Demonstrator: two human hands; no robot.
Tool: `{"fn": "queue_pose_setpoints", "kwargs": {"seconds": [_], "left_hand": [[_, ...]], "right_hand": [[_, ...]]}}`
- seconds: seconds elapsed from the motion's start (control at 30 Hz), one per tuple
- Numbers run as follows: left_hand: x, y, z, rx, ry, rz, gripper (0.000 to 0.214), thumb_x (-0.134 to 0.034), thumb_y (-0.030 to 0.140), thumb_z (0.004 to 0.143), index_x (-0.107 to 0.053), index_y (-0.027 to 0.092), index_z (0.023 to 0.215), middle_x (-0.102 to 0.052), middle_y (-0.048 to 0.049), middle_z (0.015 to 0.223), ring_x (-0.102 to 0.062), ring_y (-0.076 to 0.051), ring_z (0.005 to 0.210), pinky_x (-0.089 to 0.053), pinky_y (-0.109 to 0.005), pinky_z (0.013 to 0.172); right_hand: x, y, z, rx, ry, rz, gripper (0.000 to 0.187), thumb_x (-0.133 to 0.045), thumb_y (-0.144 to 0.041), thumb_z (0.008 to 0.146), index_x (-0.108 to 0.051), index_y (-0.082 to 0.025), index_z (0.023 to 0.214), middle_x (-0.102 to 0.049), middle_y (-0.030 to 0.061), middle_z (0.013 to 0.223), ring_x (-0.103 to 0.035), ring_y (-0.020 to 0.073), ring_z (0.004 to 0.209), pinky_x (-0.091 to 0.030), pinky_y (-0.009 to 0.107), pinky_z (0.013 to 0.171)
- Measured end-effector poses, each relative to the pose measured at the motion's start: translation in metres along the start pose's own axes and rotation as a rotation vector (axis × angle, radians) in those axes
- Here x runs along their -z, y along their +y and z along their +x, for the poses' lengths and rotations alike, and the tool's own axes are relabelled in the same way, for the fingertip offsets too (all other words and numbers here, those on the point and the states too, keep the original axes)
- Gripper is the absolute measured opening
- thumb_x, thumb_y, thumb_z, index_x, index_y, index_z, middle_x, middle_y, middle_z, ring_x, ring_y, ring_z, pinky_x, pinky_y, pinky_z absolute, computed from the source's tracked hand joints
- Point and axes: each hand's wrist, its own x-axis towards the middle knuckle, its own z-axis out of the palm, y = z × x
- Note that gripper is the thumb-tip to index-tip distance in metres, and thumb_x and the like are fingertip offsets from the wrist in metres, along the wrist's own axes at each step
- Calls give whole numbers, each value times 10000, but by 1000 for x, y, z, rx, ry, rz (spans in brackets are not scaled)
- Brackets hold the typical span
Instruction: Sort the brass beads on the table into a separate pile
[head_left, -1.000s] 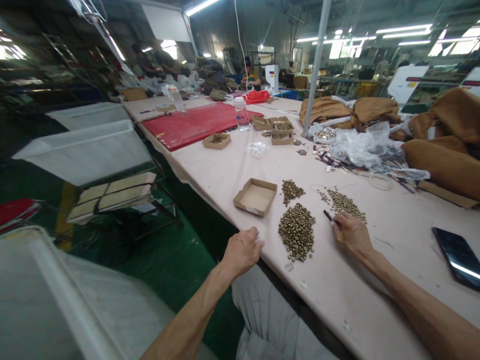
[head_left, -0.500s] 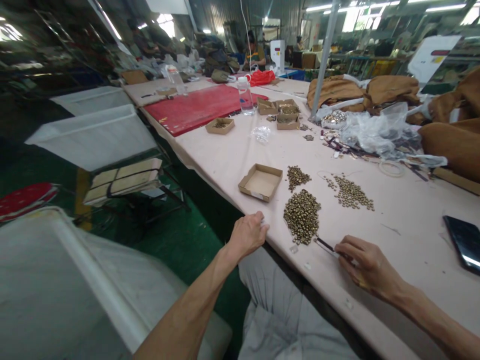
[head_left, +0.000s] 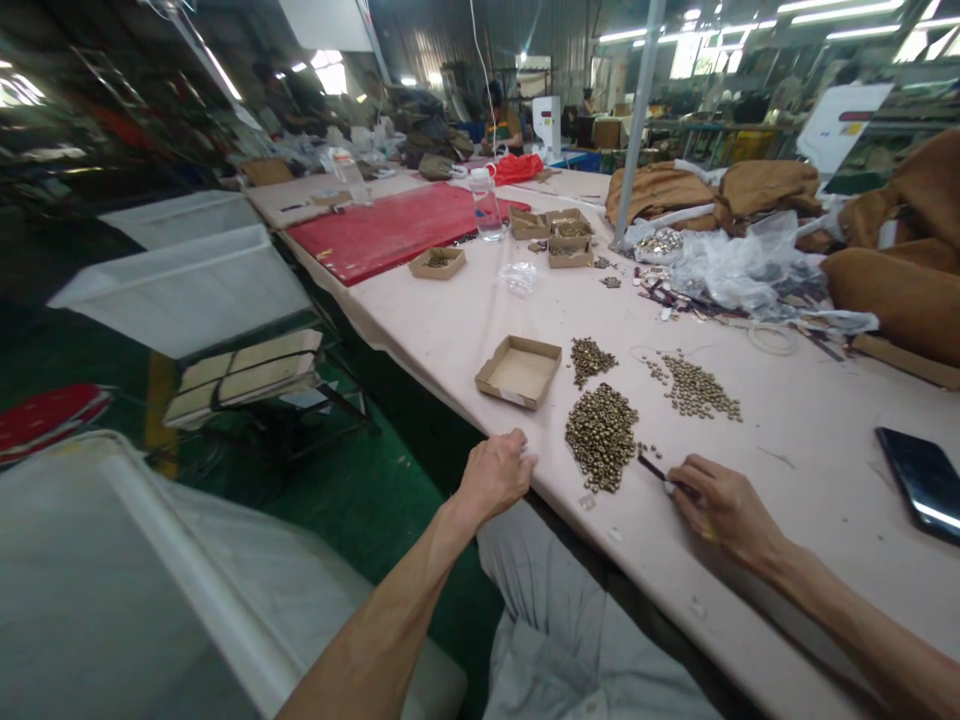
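Note:
My right hand (head_left: 724, 510) pinches a thin dark stick (head_left: 652, 467), its tip pointing at the near right edge of a large heap of small bronze-coloured metal pieces (head_left: 601, 437). A few loose pieces lie just beyond the tip. At the table's front edge rests my left hand (head_left: 496, 472), fingers curled in; what they close on, if anything, is hidden. Beyond that hand sits a shallow cardboard box (head_left: 519, 372) with a bare bottom. Behind the large heap is a smaller pile of similar pieces (head_left: 591, 360), and a spread-out group (head_left: 701, 385) lies to the right.
A phone (head_left: 919, 480) lies at the right. Farther back stand a water bottle (head_left: 487, 208), small cardboard boxes (head_left: 570, 255), clear plastic bags (head_left: 731, 262) and brown fabric bundles (head_left: 885, 280). White bins (head_left: 187, 290) are on the left. A person sits at the far end.
The stick's tip has shifted slightly up and right along the heap's edge, and a few pieces now lie apart there. My left hand has stayed at the table edge.

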Motion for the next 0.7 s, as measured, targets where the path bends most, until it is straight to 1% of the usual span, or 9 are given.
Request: {"fn": "queue_pose_setpoints", "kwargs": {"seconds": [0.1, 0.23, 0.5, 0.7], "left_hand": [[-2, -2, 1, -13, 12, 2, 286, -488, 434, 957, -591, 218, 1115, -734, -98, 991, -703, -267, 975, -488, -333, 834], [-3, -3, 2, -14, 17, 4, 289, -486, 442, 956, -588, 217, 1106, -733, -94, 982, -704, -260, 960, -483, -327, 832], [-5, -4, 2, -29, 38, 0, 271, -491, 423, 955, -586, 222, 1109, -736, -90, 999, -704, -239, 931, -482, -314, 818], [-6, -6, 3, -25, 31, 9, 287, -498, 429, 953, -588, 216, 1123, -736, -92, 987, -707, -248, 947, -486, -319, 818]], "right_hand": [[1, -3, -5, 10, 0, -5, 219, -507, -259, 926, -703, -201, 1006, -628, 62, 835, -564, 151, 707, -427, 259, 650], [-1, -8, -3, -30, 18, -21, 226, -494, -246, 922, -702, -197, 995, -628, 69, 828, -568, 159, 712, -430, 265, 658], [-6, 4, 6, -73, 67, -55, 217, -482, -248, 919, -684, -180, 960, -609, 61, 810, -549, 155, 697, -415, 262, 646], [-6, -5, 2, -62, 53, -58, 210, -484, -227, 918, -680, -171, 966, -605, 58, 821, -541, 147, 706, -404, 256, 655]]}}
